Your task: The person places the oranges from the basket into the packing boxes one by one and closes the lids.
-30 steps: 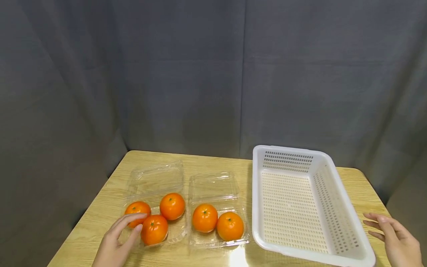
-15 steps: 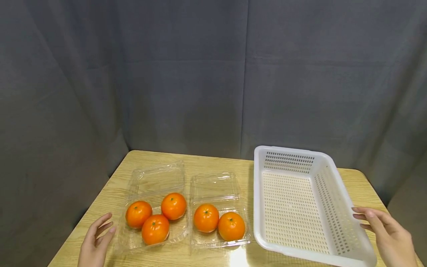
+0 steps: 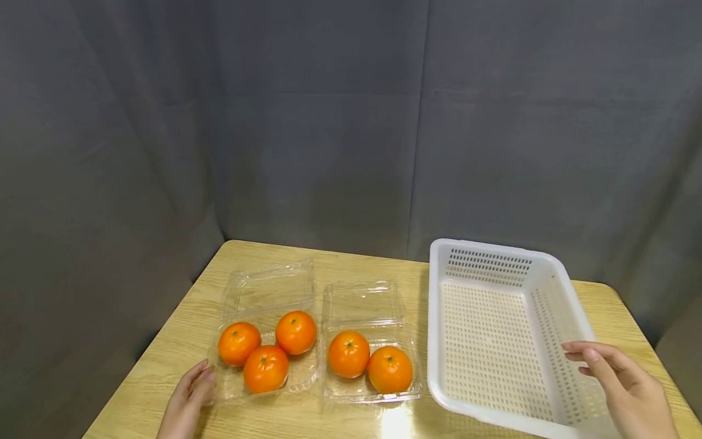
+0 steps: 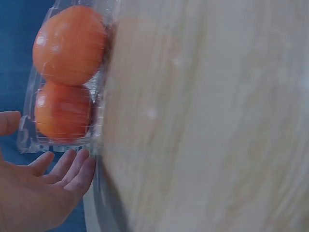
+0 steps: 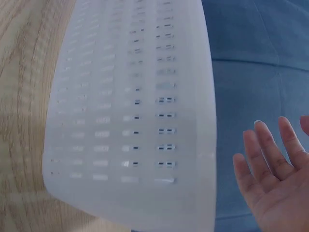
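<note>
Container (image 3: 303,369) with three oranges (image 3: 265,369) lies just rightward of the left grip (image 3: 188,397), which is spread and nearer than the right grip (image 3: 625,385), also spread.

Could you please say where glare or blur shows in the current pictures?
Head view: a white glare patch low on the table; left wrist view: its grain looks smeared, small highlights on the orange fruits; right wrist view: white basket slightly hazy.
</note>
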The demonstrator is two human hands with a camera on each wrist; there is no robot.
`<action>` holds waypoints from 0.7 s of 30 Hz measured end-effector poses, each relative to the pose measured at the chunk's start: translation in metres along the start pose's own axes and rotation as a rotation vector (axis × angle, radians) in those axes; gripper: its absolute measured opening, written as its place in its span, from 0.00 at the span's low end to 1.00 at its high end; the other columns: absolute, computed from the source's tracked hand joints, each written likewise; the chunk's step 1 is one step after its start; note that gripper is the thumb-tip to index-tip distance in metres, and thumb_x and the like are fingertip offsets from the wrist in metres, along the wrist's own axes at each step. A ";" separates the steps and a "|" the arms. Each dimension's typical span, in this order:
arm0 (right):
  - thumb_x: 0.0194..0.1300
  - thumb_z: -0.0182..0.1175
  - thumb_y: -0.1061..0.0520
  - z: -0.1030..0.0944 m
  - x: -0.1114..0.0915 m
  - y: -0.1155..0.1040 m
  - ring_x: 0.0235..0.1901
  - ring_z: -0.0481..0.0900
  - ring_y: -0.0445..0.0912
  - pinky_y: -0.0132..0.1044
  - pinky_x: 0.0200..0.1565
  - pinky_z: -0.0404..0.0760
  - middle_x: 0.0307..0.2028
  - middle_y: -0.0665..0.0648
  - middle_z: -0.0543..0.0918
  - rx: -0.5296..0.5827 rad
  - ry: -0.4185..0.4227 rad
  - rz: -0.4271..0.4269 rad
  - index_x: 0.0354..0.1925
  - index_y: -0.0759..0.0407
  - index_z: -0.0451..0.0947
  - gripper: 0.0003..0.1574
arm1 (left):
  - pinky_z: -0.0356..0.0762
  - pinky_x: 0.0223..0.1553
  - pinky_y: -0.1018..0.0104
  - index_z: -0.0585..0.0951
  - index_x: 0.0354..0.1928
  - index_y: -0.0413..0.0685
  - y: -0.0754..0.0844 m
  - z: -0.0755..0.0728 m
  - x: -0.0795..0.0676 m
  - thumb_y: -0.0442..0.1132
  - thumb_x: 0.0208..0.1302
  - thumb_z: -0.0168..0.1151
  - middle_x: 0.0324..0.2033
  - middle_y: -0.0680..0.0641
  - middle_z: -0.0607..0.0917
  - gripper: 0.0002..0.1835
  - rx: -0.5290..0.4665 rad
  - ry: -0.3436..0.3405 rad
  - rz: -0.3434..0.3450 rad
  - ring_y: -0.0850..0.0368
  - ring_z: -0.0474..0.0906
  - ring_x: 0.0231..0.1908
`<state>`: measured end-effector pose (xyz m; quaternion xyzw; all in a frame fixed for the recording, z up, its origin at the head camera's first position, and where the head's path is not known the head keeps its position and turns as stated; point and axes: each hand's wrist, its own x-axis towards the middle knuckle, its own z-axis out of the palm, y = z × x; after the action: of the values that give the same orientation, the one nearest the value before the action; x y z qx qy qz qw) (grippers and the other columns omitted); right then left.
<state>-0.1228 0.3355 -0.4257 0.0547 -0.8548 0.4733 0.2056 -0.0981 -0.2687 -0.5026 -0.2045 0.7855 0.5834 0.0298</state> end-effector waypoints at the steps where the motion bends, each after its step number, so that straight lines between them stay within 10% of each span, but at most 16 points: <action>1: 0.75 0.50 0.66 0.001 -0.001 -0.002 0.42 0.82 0.30 0.20 0.41 0.76 0.44 0.40 0.86 0.003 -0.004 -0.012 0.50 0.72 0.78 0.13 | 0.70 0.42 0.80 0.48 0.74 0.28 -0.001 0.001 0.000 0.52 0.79 0.43 0.70 0.25 0.58 0.38 0.009 0.000 0.005 0.49 0.67 0.63; 6: 0.74 0.52 0.65 0.006 -0.003 -0.011 0.43 0.80 0.28 0.18 0.42 0.74 0.44 0.37 0.85 -0.028 -0.027 -0.012 0.50 0.69 0.79 0.12 | 0.74 0.43 0.73 0.54 0.73 0.29 -0.004 0.005 0.001 0.53 0.79 0.43 0.69 0.26 0.61 0.37 0.023 0.020 0.004 0.81 0.68 0.43; 11: 0.75 0.54 0.59 0.012 -0.006 -0.022 0.44 0.77 0.27 0.15 0.43 0.71 0.44 0.35 0.83 -0.069 -0.081 0.047 0.51 0.63 0.81 0.13 | 0.73 0.43 0.75 0.54 0.74 0.31 -0.005 0.006 0.002 0.56 0.78 0.44 0.69 0.27 0.61 0.38 0.008 0.016 -0.022 0.61 0.73 0.56; 15: 0.74 0.56 0.58 0.023 -0.006 -0.032 0.42 0.77 0.27 0.15 0.43 0.70 0.42 0.38 0.85 -0.097 -0.110 0.042 0.48 0.58 0.83 0.11 | 0.69 0.41 0.79 0.49 0.75 0.31 -0.006 0.008 0.004 0.55 0.78 0.45 0.70 0.26 0.57 0.40 -0.025 -0.008 -0.035 0.40 0.57 0.69; 21: 0.74 0.56 0.57 0.044 -0.003 -0.052 0.41 0.78 0.27 0.17 0.42 0.70 0.41 0.42 0.85 -0.121 -0.144 0.014 0.46 0.54 0.83 0.09 | 0.66 0.41 0.81 0.45 0.76 0.34 -0.011 0.008 0.006 0.54 0.78 0.45 0.72 0.29 0.55 0.40 -0.085 -0.011 -0.026 0.49 0.58 0.69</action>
<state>-0.1178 0.2698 -0.4066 0.0699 -0.8948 0.4171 0.1433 -0.1014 -0.2654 -0.5170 -0.2126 0.7570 0.6170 0.0327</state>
